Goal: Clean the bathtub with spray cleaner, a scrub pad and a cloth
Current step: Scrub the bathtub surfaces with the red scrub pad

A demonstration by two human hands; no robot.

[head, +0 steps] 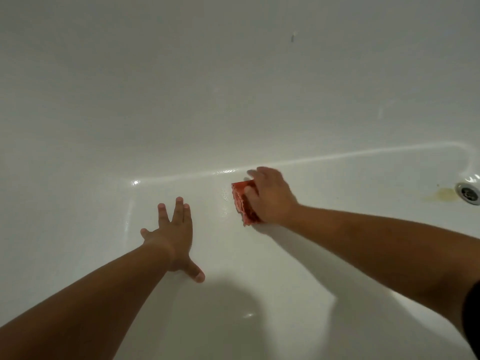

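Observation:
I look down into a white bathtub. My right hand grips a red scrub pad and presses it on the tub floor, close to the curve where the floor meets the far wall. The pad sticks out to the left from under my fingers. My left hand lies flat on the tub floor to the left, fingers spread and straight, holding nothing. Wet shine shows on the floor around the pad. No spray bottle or cloth is in view.
The metal drain sits at the far right edge, with a yellowish stain just left of it. The far tub wall rises above the hands and bears a small dark mark.

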